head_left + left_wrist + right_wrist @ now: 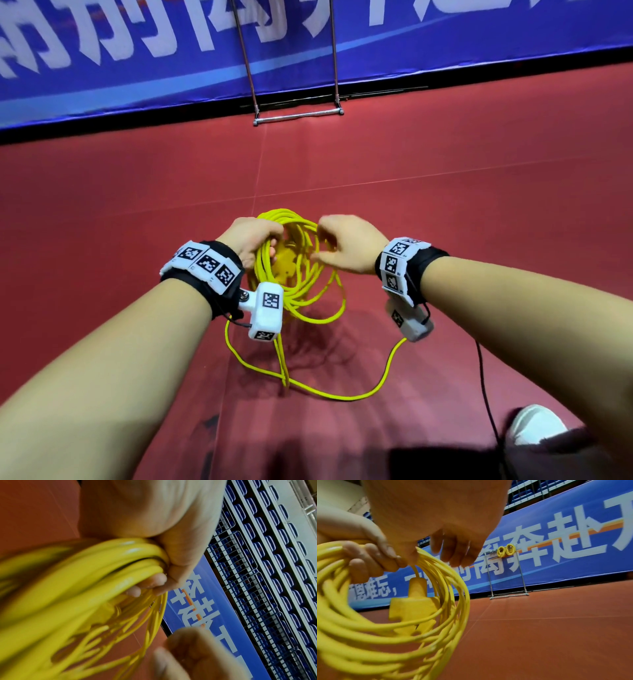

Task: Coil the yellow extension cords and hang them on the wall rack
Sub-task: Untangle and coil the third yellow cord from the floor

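The blue banner (539,550) along the wall carries large white Chinese characters; in my right wrist view I read 奔赴 among them, the rest being cropped or blurred. Square black-and-white coded markers cover the wristbands (205,263) on both forearms. My left hand (251,240) is held palm inward at waist height, fingers (159,579) curled round the top of the yellow cord coil (294,270), gripping many loops together. A yellow socket block (414,605) hangs inside the coil. My right hand (346,246) is level with the left, just beside the coil's right edge, its fingers (458,550) bent loosely downward; the frames are blurred, and I cannot tell whether it pinches a strand. A loose tail of the cord (342,395) trails from the coil onto the red floor (479,205) between my arms. Ahead, well apart from me, a metal rack (506,574) stands against the banner, with two small yellow coils (506,551) hanging on its top bar. A white shoe (534,423) shows at lower right.
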`<state>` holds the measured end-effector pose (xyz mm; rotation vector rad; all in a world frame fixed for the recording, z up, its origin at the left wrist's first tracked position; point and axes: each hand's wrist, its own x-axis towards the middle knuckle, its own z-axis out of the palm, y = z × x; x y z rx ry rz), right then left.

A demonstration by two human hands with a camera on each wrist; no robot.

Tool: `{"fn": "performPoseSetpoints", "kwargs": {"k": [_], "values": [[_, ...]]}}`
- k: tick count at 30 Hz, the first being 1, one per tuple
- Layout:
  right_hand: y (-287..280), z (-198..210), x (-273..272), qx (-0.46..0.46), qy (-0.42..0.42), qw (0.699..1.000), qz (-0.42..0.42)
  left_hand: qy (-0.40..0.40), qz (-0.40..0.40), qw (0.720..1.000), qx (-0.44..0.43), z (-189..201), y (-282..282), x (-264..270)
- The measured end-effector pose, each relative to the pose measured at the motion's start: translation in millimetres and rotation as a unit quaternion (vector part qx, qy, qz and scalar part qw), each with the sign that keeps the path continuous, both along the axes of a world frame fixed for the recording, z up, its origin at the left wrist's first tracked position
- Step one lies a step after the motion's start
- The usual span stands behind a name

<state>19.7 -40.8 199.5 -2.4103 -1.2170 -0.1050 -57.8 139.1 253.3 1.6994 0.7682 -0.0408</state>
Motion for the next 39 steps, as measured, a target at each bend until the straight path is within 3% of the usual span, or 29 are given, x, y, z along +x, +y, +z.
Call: {"fn": "performPoseSetpoints", "kwargs": {"k": [3, 6, 12, 18, 24, 31, 39], "values": [[9, -14, -15, -0.137, 0.049, 0.985, 0.091, -0.003, 0.019, 1.0, -0.019, 3, 3, 1], [21, -33, -30, -0.185, 0.031, 0.973, 0.137, -0.008, 0.01, 0.998, -0.062, 9, 3, 3], [30, -50, -30, -0.18, -0.091, 0.971, 0.127, -0.019, -0.035, 0.987, -0.157, 28, -9, -1], [26, -53, -26, -0.092, -0.083, 0.987, 0.099, -0.068, 0.013, 0.974, -0.215, 49, -4, 0], [30, -61, -29, -0.128, -0.131, 0.98, 0.082, -0.077, 0.017, 0.971, -0.227, 46, -8, -4], [33, -58, -27, -0.11, -0.105, 0.987, 0.06, -0.076, -0.01, 0.975, -0.209, 50, -15, 1], [31, -56, -22, -0.142, 0.016, 0.988, 0.05, -0.08, -0.041, 0.981, -0.172, 48, -21, 3]]}}
